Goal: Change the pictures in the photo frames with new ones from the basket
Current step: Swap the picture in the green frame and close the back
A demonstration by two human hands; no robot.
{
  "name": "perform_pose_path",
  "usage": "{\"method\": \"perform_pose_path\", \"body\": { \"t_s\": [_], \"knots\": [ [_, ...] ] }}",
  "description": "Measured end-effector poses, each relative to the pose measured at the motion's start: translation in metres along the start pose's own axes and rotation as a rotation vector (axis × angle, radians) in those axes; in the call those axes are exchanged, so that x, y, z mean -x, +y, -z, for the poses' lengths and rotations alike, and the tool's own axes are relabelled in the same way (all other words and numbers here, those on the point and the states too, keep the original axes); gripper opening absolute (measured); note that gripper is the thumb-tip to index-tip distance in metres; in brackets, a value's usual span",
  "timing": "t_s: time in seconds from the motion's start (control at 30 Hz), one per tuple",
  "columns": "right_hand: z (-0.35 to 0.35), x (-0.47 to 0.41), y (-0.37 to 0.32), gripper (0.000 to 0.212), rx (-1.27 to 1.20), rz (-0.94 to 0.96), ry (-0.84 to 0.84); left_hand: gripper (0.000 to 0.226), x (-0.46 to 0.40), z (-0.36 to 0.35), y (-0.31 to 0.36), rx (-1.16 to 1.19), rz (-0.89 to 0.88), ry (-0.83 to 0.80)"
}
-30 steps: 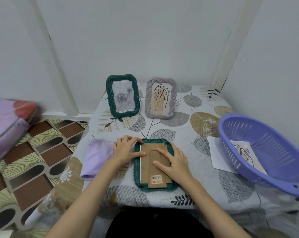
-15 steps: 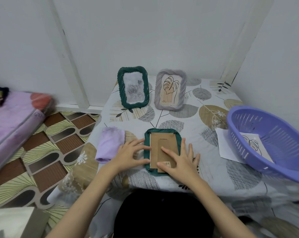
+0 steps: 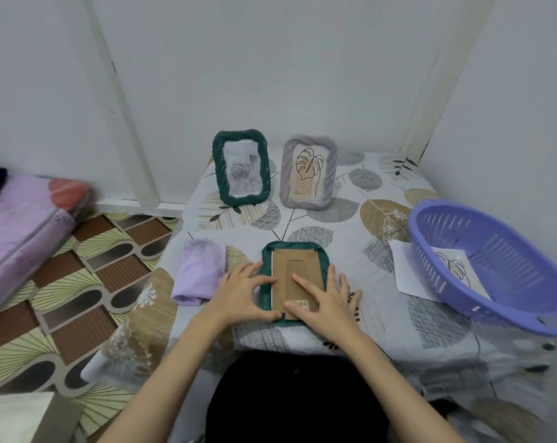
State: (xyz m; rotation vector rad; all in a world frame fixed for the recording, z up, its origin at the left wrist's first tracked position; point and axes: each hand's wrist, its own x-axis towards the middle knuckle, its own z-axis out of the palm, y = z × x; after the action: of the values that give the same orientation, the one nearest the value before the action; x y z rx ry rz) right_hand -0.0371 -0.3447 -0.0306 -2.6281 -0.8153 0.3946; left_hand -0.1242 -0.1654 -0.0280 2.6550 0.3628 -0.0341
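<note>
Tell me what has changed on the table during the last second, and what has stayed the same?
Only small shifts. The right hand slid toward the lower right corner of the face-down green frame; its fingers now lie over the brown backing board. The left hand moved slightly down along the frame's left edge. Nothing was taken hold of or let go. The two standing frames, the purple cloth and the purple basket stayed in place.

A green rope-edged photo frame [image 3: 294,251] lies face down on the leaf-patterned tablecloth [image 3: 350,225], near its front edge. The left hand [image 3: 239,294] rests on its left edge, the right hand [image 3: 326,298] on its cardboard backing [image 3: 298,271]. Just left lies a folded lilac cloth [image 3: 199,274]. Behind stand an upright green-rimmed frame [image 3: 240,167] and, to its right, a grey-rimmed frame [image 3: 309,172]. At far right sits a purple plastic basket [image 3: 494,266], with a printed leaf picture [image 3: 456,266] inside and a white paper sheet [image 3: 405,270] partly under it.
</note>
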Motion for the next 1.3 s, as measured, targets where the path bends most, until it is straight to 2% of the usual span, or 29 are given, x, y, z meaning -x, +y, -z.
{"method": "perform_pose_path", "body": {
  "t_s": [0.27,0.43,0.57,0.77,0.93,1.13,1.23,1.3],
  "knots": [
    [-0.001,-0.001,0.001,0.061,-0.001,0.008,0.002,0.092,0.004,-0.009,-0.002,0.204,0.002,0.094],
    [-0.003,-0.002,0.001,0.062,0.000,0.006,0.008,0.084,0.003,-0.008,-0.005,0.281,0.005,0.060],
    [-0.001,-0.001,0.001,0.061,-0.008,0.011,0.005,0.064,-0.001,-0.005,-0.009,0.431,0.026,0.002],
    [-0.002,-0.001,0.001,0.061,-0.011,0.011,0.008,0.081,0.000,-0.007,-0.006,0.350,0.017,0.046],
    [-0.003,-0.002,0.002,0.060,-0.012,0.015,0.013,0.081,0.001,-0.009,-0.005,0.306,0.014,0.084],
    [-0.002,-0.001,0.002,0.061,-0.022,0.030,0.011,0.079,0.001,-0.007,-0.005,0.312,0.026,0.046],
    [0.001,0.001,0.002,0.068,-0.121,0.049,0.023,0.094,0.003,-0.004,0.001,0.273,0.054,0.008],
    [0.003,0.006,0.006,0.080,-0.209,0.052,0.092,0.103,0.004,-0.003,0.007,0.243,0.073,0.005]
  ]
}}
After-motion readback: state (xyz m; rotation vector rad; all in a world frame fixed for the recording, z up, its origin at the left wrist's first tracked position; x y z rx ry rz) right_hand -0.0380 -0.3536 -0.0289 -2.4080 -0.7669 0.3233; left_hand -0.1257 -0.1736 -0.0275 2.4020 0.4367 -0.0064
